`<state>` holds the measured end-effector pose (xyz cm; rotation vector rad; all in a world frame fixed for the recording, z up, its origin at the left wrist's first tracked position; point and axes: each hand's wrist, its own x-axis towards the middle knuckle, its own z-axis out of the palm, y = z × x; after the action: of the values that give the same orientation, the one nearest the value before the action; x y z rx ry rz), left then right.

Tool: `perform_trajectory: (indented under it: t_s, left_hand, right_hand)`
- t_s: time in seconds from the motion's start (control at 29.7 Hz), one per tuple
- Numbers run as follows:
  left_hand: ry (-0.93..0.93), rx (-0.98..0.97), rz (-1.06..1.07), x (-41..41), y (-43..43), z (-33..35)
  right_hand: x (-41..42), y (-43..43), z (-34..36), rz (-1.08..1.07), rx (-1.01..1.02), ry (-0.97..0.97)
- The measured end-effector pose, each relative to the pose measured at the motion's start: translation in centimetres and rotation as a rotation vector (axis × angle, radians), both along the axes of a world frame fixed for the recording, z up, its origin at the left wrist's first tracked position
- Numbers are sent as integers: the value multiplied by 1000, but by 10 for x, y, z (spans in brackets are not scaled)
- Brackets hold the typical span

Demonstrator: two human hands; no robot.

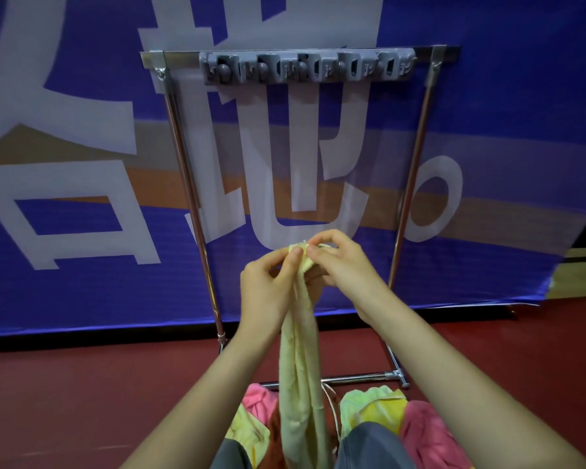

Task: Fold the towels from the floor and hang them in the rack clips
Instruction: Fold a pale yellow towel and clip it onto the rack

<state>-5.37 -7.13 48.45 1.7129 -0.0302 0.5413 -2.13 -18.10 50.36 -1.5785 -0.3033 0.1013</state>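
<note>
The chrome tube rack (179,137) stands mid-frame. Its grey plastic clip strip (307,67) at top centre holds nothing, so no towel is hung yet. Crumpled pink and yellow terry towels (420,431) lie on the red floor, bottom centre. A pale yellow towel (301,367) hangs at centre in a long soft bunch, with the left grip (268,282) and right grip (339,262) both pinching its top.

Both hands — left hand (268,286), right hand (339,262) — pinch the top of a pale yellow towel (300,384) hanging before the metal rack (183,157); grey clip strip (307,67) above, bright towels (386,414) on the floor (82,401).
</note>
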Motion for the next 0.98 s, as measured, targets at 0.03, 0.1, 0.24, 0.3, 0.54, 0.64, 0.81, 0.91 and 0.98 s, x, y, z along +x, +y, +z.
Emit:
perform_trajectory:
  t_s: [0.03, 0.1, 0.24, 0.3, 0.54, 0.64, 0.81, 0.91, 0.98]
  left_hand:
    - [-1, -3, -24, -1, 0, -1]
    - [5, 3, -79, -2, 3, -3]
    - [5, 144, -159, -1, 13, -8]
    - [-20, 180, -141, 0, 17, -8]
    - [-63, 204, -220, -3, 30, -5]
    - [-72, 204, -249, -6, 33, -4]
    - [-55, 231, -291, -8, 33, -8]
    - [6, 365, -213, -1, 36, -18]
    - [-18, 483, -90, 8, 36, -15]
  right_hand:
    - [0, -1, 1, 12, -23, 4]
    - [-1, -2, 2, 44, -43, 14]
    - [-2, -5, 3, 116, -6, 61]
    - [-3, -5, 3, 159, -4, 60]
    - [2, -24, 2, 278, -260, -70]
    - [5, -38, 4, 329, -467, -105]
    - [6, -46, -4, 405, -716, -54]
    - [9, -43, 1, 315, -1015, -217]
    - [13, -36, 23, 163, -1306, -532]
